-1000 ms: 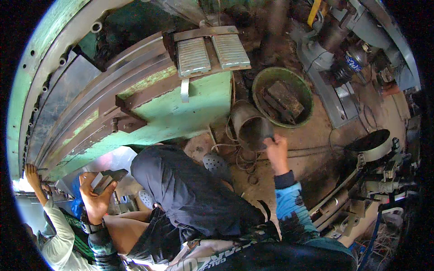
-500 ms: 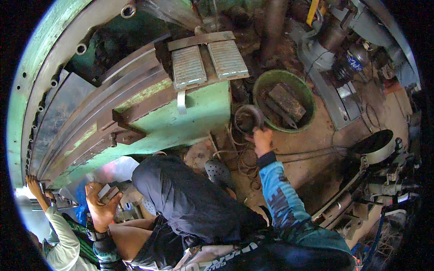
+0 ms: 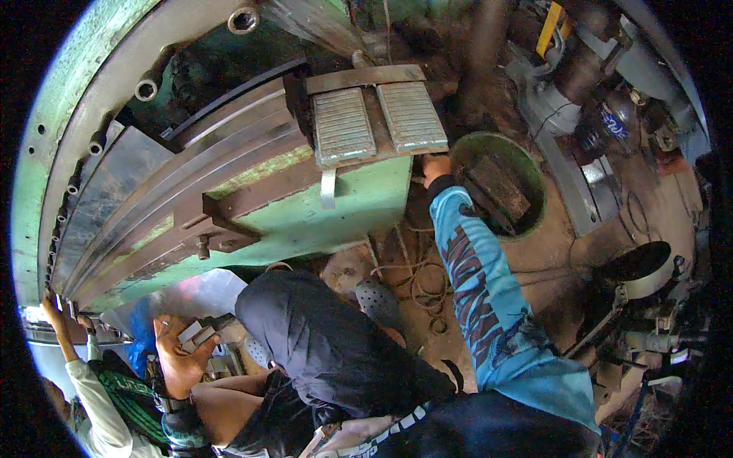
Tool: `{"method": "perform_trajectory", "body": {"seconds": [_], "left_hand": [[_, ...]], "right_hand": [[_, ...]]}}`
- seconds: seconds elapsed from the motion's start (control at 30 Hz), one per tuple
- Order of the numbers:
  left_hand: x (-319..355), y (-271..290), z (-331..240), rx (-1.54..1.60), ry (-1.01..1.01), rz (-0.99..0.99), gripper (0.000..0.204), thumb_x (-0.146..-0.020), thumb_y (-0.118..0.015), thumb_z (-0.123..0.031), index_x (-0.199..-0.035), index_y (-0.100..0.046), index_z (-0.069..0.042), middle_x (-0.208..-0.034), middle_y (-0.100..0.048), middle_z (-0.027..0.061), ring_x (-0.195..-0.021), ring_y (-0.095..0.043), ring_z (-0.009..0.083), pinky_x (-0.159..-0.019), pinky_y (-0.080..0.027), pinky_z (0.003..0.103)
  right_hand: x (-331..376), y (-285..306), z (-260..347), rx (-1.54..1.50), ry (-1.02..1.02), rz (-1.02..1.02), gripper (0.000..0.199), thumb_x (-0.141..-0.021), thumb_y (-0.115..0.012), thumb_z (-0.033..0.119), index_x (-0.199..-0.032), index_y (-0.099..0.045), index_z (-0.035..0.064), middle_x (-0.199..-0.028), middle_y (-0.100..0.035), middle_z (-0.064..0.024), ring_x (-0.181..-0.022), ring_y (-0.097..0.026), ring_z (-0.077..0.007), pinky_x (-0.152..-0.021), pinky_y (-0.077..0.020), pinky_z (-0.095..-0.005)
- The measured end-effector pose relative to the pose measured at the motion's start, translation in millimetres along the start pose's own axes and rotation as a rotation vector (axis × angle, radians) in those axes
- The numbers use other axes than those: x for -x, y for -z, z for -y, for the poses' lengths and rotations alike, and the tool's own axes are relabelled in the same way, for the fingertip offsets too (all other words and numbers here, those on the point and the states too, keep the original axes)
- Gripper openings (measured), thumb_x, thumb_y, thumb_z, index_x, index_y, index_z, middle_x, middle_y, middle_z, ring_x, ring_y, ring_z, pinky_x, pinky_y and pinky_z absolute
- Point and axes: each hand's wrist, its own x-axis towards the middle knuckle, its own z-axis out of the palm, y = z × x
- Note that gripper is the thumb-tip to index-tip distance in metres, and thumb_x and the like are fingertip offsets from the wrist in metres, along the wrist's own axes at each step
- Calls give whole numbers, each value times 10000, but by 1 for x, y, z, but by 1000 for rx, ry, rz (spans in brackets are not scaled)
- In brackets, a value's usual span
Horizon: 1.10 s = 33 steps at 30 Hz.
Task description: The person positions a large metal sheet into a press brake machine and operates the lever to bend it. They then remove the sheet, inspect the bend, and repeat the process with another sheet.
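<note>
My left hand (image 3: pixel 177 365), palm up near my knee, holds small rectangular metal blocks (image 3: pixel 197 336) between thumb and fingers. A watch strap circles that wrist. With the arm stretched forward, my right hand (image 3: pixel 437 168) is beside the ribbed foot pedals (image 3: pixel 413 114) at the green machine's end. Its fingers are mostly hidden past the pedal edge, so what they hold does not show. Just right of it stands a round green bucket (image 3: pixel 544 179) with a dirty block-shaped piece (image 3: pixel 500 187) inside.
The long green machine body (image 3: pixel 336 214) runs along the left. At the far left a co-worker's hand (image 3: pixel 55 314) touches the machine. Coiled cables (image 3: pixel 427 286) lie on the floor beside my shoe (image 3: pixel 376 301). A round open metal ring (image 3: pixel 649 271) and machine parts stand at right.
My right hand has left the spot by the small round pot's rim and moved forward to the pedals. The pot no longer shows. My left hand still holds the blocks; the view has shifted slightly.
</note>
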Motion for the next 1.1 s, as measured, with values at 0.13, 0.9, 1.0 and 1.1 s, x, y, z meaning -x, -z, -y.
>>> {"method": "perform_trajectory", "body": {"seconds": [0.13,0.9,1.0,1.1], "left_hand": [[-1,-1,4,35,-26,-29,403,-631,-926,-144,-856,-623,-5,-874,-611,155,-895,-522,360,-803,-433,465],[5,-32,31,275,372,113,447,-689,-927,-162,-992,-650,13,-949,-614,151,-942,-553,347,-829,-451,458],[-1,-31,27,177,300,120,439,-684,-930,-199,-980,-677,3,-936,-634,148,-945,-553,356,-845,-447,463],[-6,-28,26,-93,109,201,445,-678,-933,-228,-981,-689,-11,-934,-643,145,-943,-552,366,-859,-440,471]], "right_hand": [[-44,-42,-11,-197,-204,-81,521,-746,-837,529,-962,-775,59,-1048,-758,-207,-999,-729,-401,-811,-575,-535],[-120,71,-11,-126,18,94,238,-951,-589,202,-1041,-783,98,-1093,-768,-171,-1016,-751,-388,-849,-618,-520],[-133,73,-17,-110,53,117,243,-947,-604,193,-1073,-784,91,-1084,-770,-176,-1005,-756,-386,-841,-623,-519],[-134,73,-48,-160,-2,116,199,-897,-642,156,-1023,-763,61,-1054,-759,-200,-994,-743,-411,-818,-618,-516]]}}
